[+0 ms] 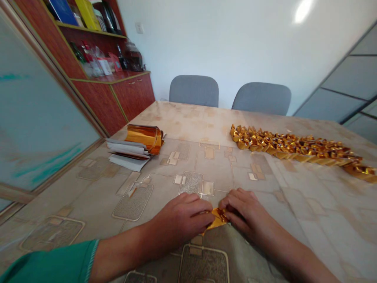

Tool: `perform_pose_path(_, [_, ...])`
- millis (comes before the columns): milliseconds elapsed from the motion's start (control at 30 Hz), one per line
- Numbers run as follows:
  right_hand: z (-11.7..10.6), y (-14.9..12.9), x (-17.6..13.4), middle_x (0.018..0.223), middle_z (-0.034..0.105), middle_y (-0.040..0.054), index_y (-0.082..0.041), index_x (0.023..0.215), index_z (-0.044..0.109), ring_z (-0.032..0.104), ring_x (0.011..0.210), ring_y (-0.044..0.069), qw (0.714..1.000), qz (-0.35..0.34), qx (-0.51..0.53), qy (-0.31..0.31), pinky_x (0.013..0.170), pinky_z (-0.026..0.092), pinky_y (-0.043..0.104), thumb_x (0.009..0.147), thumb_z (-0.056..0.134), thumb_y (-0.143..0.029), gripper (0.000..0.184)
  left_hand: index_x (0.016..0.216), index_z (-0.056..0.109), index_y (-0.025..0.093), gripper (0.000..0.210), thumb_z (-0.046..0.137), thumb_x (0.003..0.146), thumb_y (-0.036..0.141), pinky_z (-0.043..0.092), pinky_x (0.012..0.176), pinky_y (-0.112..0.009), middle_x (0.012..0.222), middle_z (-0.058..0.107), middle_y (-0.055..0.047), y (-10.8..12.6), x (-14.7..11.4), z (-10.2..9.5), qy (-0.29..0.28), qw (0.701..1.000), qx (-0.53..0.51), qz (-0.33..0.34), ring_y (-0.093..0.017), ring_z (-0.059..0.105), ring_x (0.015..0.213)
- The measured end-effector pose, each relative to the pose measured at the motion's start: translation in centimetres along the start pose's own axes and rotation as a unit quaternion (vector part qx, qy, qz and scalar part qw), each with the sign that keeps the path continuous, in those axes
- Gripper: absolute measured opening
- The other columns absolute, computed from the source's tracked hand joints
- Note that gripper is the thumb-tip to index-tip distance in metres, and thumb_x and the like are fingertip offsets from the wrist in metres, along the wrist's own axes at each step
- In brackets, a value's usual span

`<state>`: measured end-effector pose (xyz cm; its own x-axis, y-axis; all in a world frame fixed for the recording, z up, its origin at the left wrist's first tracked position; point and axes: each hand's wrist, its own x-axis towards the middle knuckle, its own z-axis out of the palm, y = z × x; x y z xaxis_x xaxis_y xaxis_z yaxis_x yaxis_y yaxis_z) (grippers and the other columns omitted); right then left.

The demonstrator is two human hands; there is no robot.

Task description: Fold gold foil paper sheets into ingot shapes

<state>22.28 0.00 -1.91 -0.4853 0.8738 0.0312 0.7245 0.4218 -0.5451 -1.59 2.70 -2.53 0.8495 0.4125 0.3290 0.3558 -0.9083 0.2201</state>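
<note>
Two grey chairs (193, 90) stand by a white wall (220, 43), right of a reddish cabinet (137, 94) holding bottles (77, 53).

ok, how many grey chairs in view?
2: the left grey chair and the right grey chair, side by side beyond the table's far edge. Others could be hidden below the tabletop.

Gray chairs (194, 90) (white wall (235, 47) behind)
</note>
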Motion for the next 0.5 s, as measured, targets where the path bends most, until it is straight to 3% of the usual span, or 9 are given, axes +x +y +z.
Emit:
perform_pose_path(100, [-0.2, 0.4, -0.2, 0.091, 0.063, -0.0003, -0.024, 0.093, 0.061, 0.056, 0.086, 0.019, 1.000, -0.007, 0.013, 0.001, 0.077, 0.034, 0.034, 0.093, 0.058, -0.011, 0.013, 0.107, 0.064, 0.022, 0.015, 0.052, 0.099, 0.024, 0.039, 0.069, -0.031, 0.104, 0.070, -0.001, -0.1, -0.1, -0.5, -0.016, 1.000, 0.005, 0.016, -0.017, 0.056, 0.083])
perform_pose_path(267, [-0.7, 0.6, -0.4, 0.089, 0.064, 0.0007, -0.024, 0.093, 0.063, 0.057, 0.085, 0.019, 1.000, -0.010, 0.025, 0.001, 0.076, 0.036, 0.034, 0.091, 0.059, -0.012, 0.013, 0.097, 0.067, 0.022, 0.013, 0.054, 0.097, 0.027, 0.039, 0.074, -0.032, 0.103, 0.071, 0.000, -0.3, 0.2, -0.2, -0.020, 0.999, -0.048, -0.016, -0.017, 0.057, 0.083])
perform_pose_path(367, [-0.5, 0.7, -0.4, 0.092, 0.066, 0.0023, -0.023, 0.104, 0.063, 0.057, 0.085, 0.020, 1.000, -0.006, 0.017, 0.025, 0.077, 0.037, 0.035, 0.088, 0.062, -0.011, 0.020, 0.089, 0.065, 0.020, 0.016, 0.055, 0.096, 0.030, 0.041, 0.077, -0.031, 0.099, 0.067, -0.003, 0.0, 1.0, -0.4, -0.042, 0.990, -0.098, -0.092, -0.018, 0.057, 0.087])
perform_pose_path(433, [-0.3, 0.7, -0.5, 0.094, 0.066, 0.0030, -0.024, 0.111, 0.062, 0.057, 0.087, 0.021, 0.999, -0.003, 0.013, 0.040, 0.078, 0.038, 0.035, 0.087, 0.063, -0.011, 0.027, 0.095, 0.063, 0.019, 0.016, 0.058, 0.093, 0.034, 0.041, 0.074, -0.031, 0.098, 0.064, -0.005, 0.4, 1.6, -1.0, -0.072, 0.976, -0.112, -0.172, -0.020, 0.056, 0.089])
perform_pose_path(500, [-0.2, 0.6, -0.4, 0.091, 0.065, 0.0024, -0.024, 0.105, 0.064, 0.057, 0.085, 0.021, 0.999, -0.001, 0.015, 0.040, 0.077, 0.037, 0.035, 0.087, 0.063, -0.011, 0.022, 0.098, 0.062, 0.019, 0.018, 0.062, 0.089, 0.034, 0.040, 0.072, -0.031, 0.096, 0.062, -0.004, 0.8, 2.3, -1.7, -0.103, 0.961, -0.114, -0.229, -0.021, 0.056, 0.087])
